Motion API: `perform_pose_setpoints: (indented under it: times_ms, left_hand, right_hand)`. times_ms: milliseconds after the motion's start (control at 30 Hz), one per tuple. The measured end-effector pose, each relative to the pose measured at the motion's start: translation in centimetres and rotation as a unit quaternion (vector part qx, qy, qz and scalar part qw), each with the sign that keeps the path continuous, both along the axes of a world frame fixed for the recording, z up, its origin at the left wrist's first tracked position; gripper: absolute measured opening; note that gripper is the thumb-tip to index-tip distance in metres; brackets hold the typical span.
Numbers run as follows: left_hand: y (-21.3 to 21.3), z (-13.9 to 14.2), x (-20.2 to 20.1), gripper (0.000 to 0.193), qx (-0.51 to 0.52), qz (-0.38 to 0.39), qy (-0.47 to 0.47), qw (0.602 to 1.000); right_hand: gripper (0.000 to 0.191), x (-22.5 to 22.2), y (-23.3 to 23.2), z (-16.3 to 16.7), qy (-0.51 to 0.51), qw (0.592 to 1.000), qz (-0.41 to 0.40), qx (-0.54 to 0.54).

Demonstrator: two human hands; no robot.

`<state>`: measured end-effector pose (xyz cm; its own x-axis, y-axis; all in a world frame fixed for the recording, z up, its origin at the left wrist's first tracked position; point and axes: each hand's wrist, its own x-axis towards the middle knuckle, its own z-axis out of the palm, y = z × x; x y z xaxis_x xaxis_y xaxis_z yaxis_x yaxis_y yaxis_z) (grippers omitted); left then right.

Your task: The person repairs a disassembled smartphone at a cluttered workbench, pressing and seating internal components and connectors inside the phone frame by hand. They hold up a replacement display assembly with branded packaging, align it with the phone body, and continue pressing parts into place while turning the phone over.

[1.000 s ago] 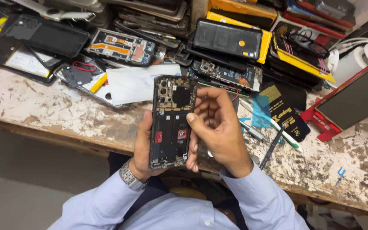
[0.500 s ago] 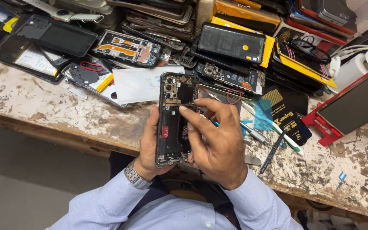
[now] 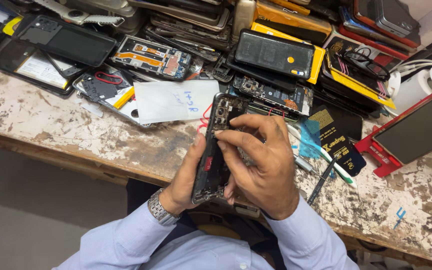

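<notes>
Closest to you, your pale blue shirt sleeves run up from the bottom edge, a metal link watch (image 3: 160,210) on your left wrist. Your left hand (image 3: 186,182) is closed around the left edge of an opened phone (image 3: 215,150), thumb lying along its side, holding it upright just above the near edge of the workbench (image 3: 76,135). The phone is a long dark slab with its back cover off: bare circuitry at the top around the camera cluster, a small red patch midway down the left side, dense metal parts at the bottom end. Your right hand (image 3: 261,170) lies over the phone's right half, fingers curled and fingertips (image 3: 222,134) pressing onto the exposed interior; whether they pinch anything small cannot be told.

The workbench is worn wood with white paint scraped and flaking. Just right of your hands lie a thin dark tool (image 3: 321,181) and a white-and-green pen-like tool (image 3: 326,159). Behind the phone sits a white paper note (image 3: 168,100). Farther right, a red stand (image 3: 376,150) props a dark flat screen. Along the far edge, stacked dismantled phones (image 3: 276,52), glossy black backs and yellow-edged frames, pile together.
</notes>
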<state>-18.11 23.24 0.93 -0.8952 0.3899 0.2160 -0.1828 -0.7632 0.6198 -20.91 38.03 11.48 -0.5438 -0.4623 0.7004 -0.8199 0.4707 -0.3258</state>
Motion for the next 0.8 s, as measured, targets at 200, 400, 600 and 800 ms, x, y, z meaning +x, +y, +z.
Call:
perform_pose_setpoints:
  times_ms: [200, 400, 600, 800]
  left_hand:
    - [0.0, -0.4, -0.5, 0.076, -0.033, -0.005, -0.018, 0.999]
    - [-0.3, -0.4, -0.4, 0.076, -0.115, 0.007, 0.031, 0.993]
    - [-0.2, 0.2, -0.2, 0.075, -0.113, 0.001, 0.034, 0.993]
    - [0.0, -0.1, -0.1, 0.073, -0.072, -0.02, -0.006, 0.997]
  right_hand:
    - [0.025, -0.5, 0.6, 1.1, 0.034, 0.999, 0.025, 0.03]
    - [0.021, -2.0, 1.7, 2.3, -0.088, 0.99, 0.091, 0.057]
    - [0.019, -1.6, 2.1, 1.9, -0.103, 0.99, 0.091, 0.03]
    - [0.024, 0.7, 1.7, 0.3, -0.022, 1.0, 0.015, -0.017]
